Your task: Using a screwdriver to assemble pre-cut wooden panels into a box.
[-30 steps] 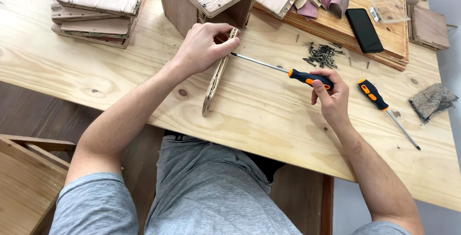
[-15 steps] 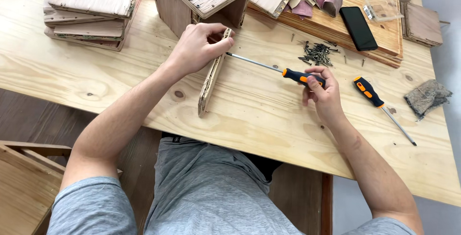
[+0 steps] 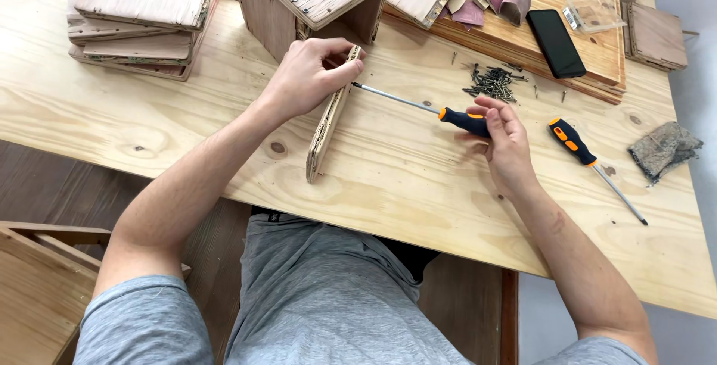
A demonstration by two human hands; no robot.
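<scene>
Fingers of the right hand close around the orange-and-black handle of a screwdriver, its tip against a plywood strip; the left hand pinches that strip on edge (worn, narrow) on the workbench; a clear plastic box lies beyond a black phone.
</scene>
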